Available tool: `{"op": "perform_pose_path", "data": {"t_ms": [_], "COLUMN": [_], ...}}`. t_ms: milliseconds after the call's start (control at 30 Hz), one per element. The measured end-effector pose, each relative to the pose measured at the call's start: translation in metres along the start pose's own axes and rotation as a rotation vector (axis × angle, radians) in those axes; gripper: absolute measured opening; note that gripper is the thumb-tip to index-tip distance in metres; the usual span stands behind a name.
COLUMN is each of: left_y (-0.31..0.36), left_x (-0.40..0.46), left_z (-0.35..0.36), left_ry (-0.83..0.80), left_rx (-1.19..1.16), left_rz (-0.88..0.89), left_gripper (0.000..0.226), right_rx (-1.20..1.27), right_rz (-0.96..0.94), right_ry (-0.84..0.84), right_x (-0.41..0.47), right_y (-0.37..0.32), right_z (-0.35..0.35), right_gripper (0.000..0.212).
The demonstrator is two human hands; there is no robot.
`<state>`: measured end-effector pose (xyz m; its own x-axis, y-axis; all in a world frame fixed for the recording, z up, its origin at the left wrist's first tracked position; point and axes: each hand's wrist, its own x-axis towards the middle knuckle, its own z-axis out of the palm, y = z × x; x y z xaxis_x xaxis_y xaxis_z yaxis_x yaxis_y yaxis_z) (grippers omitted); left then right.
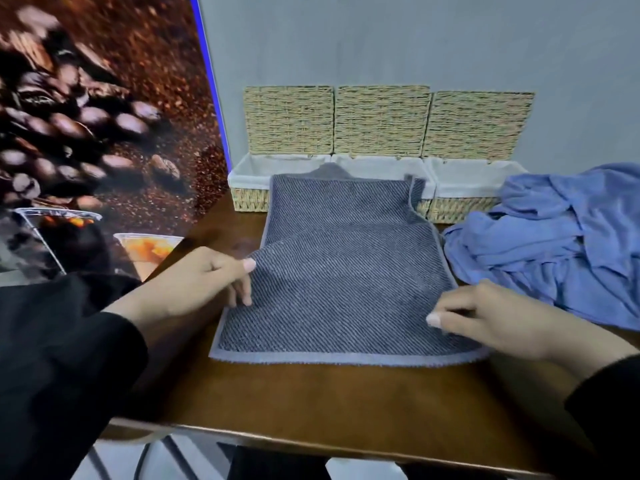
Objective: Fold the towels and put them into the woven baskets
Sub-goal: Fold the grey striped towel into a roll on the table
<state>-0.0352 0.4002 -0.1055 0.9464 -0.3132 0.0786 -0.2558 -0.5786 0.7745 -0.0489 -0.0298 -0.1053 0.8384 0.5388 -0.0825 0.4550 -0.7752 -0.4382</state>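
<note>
Wooden table (311, 396): grey towel (339, 271) mid-fold, left hand (194, 282) and right hand (485, 317) pinching its edges. Blue towels (554, 244) unfolded alongside. Woven baskets (460, 181) visibly empty.

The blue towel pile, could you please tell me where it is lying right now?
In the head view, the blue towel pile lies crumpled on the table's right side, beside the grey towel and in front of the rightmost woven basket.

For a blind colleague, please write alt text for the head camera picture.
Two hands, left hand and right hand, pinch the side edges of a gray towel on a wooden table. Behind stand three open woven baskets; a crumpled blue towel lies right.
</note>
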Motion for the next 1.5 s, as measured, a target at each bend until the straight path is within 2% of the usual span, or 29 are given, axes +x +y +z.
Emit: {"op": "perform_pose_path", "data": {"t_ms": [67,100,133,200,300,367,467,533,633,767,933,1100,1200,1300,1433,1500], "left_y": [0.004,0.006,0.006,-0.001,-0.015,-0.021,-0.015,-0.004,0.009,0.006,-0.017,-0.036,-0.037,-0.041,-0.046,-0.047], "left_x": [0.014,0.022,0.031,0.046,0.053,0.053,0.061,0.068,0.082,0.106,0.135,0.145,0.146,0.147,0.149,0.149], "left_z": [0.009,0.014,0.021,0.04,0.062,0.064,0.051,0.039,0.024,0.017,0.027,0.04,0.04,0.037,0.033,0.032], "left_ry": [0.118,0.114,0.074,-0.082,-0.189,-0.193,-0.221,-0.182,0.038,0.261,0.434,0.379,0.369,0.396,0.423,0.438], "left_rx": [0.111,0.216,0.36,0.627,0.775,0.789,0.804,0.746,0.584,0.48,0.434,0.585,0.57,0.526,0.483,0.466], "left_rz": [0.081,0.113,0.136,0.116,0.023,0.011,0.001,0.017,0.062,0.044,0.075,0.071,0.086,0.08,0.066,0.068], "left_gripper": [0.035,0.025,0.026,0.051,0.068,0.075,0.074,0.055,0.033,0.028,0.035,0.049,0.053,0.054,0.056,0.057], "right_rx": [-0.001,0.0,-0.009,-0.034,-0.117,-0.254,-0.263,-0.212,-0.084,-0.009,-0.097,-0.126,-0.163,-0.186,-0.212,-0.143], "right_rz": [-0.05,-0.078,-0.091,-0.046,0.008,0.014,0.022,0.024,0.042,0.063,0.047,0.062,0.101,0.223,0.409,0.469], "right_ry": [0.141,0.191,0.21,0.136,-0.048,-0.072,-0.024,-0.041,-0.114,0.109,0.357,0.481,0.449,0.36,0.147,0.107], "right_x": [0.015,0.025,0.036,0.055,0.069,0.068,0.065,0.066,0.069,0.087,0.147,0.221,0.267,0.311,0.342,0.35], "right_y": [-0.003,-0.004,-0.004,-0.005,-0.007,-0.007,-0.008,-0.01,-0.017,-0.029,-0.032,-0.03,-0.028,-0.02,-0.018,-0.009], "right_z": [0.004,0.008,0.012,0.021,0.041,0.054,0.059,0.054,0.03,-0.013,-0.039,-0.056,-0.068,-0.078,-0.09,-0.093], "right_gripper": [0.029,0.02,0.017,0.035,0.067,0.07,0.071,0.071,0.068,0.054,0.037,0.038,0.044,0.04,0.058,0.061]}}
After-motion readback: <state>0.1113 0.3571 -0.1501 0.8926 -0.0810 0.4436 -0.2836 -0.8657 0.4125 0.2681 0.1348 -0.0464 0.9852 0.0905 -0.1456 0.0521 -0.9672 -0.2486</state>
